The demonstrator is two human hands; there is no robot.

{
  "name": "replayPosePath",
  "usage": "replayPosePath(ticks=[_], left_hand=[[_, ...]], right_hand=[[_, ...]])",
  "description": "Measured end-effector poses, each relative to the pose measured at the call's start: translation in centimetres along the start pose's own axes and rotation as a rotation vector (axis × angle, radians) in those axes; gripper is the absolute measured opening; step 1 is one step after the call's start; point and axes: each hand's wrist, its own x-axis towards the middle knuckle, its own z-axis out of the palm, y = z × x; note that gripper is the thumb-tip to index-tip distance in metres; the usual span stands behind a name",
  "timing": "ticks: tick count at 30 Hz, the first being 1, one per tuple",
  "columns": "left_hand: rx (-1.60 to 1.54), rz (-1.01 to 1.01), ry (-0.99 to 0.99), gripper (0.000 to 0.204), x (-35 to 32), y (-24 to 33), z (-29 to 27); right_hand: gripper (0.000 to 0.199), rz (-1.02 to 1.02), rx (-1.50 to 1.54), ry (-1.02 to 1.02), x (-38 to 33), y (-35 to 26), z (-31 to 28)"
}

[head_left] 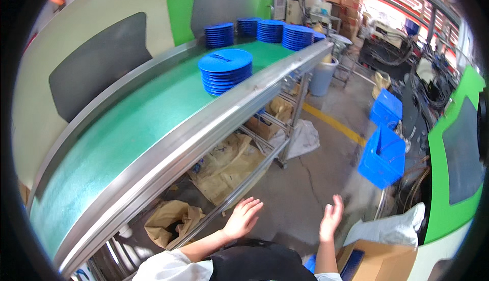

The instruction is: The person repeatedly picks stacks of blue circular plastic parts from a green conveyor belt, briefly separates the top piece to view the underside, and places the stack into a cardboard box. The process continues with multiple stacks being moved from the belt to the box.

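My left hand (243, 218) is held out in front of me with nothing in it, its fingers stretched, just right of the conveyor's lower frame bar. Off to the right, my right hand (331, 218) is raised and holds nothing, fingers up and thumb side toward the left; it is nearest the cardboard box (392, 260) below it. On the green conveyor belt (137, 128) to the left stands a stack of round blue discs (225, 69), beyond the reach of both hands. Several more stacks of blue discs (270, 30) stand at the belt's far end.
The conveyor's metal rail (168, 161) runs diagonally along my left. Below it lie a brown sack (172, 222) and tan sheeting (224, 171). Blue bins (379, 159) stand at right, before a green machine panel (453, 179). A white sack (392, 227) lies behind the cardboard box.
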Motion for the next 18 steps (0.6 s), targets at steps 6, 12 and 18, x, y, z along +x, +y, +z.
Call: replayPosePath(ticks=[6, 12, 18], left_hand=[[0.072, 0.095, 0.350, 0.060, 7.4, 0.4, -9.4], [-0.576, -0.099, 0.915, 0.061, 23.0, -0.1, -20.9], [-0.819, -0.889, 1.063, 0.083, 32.0, -6.9, -25.5]], right_hand=[[0.043, -0.368, 0.341, -0.486, 14.3, -12.6, 15.6], [0.053, -0.240, 0.502, -0.509, 29.7, -24.2, 27.9], [0.071, -0.083, 0.538, -0.785, 33.1, -25.5, 36.0]])
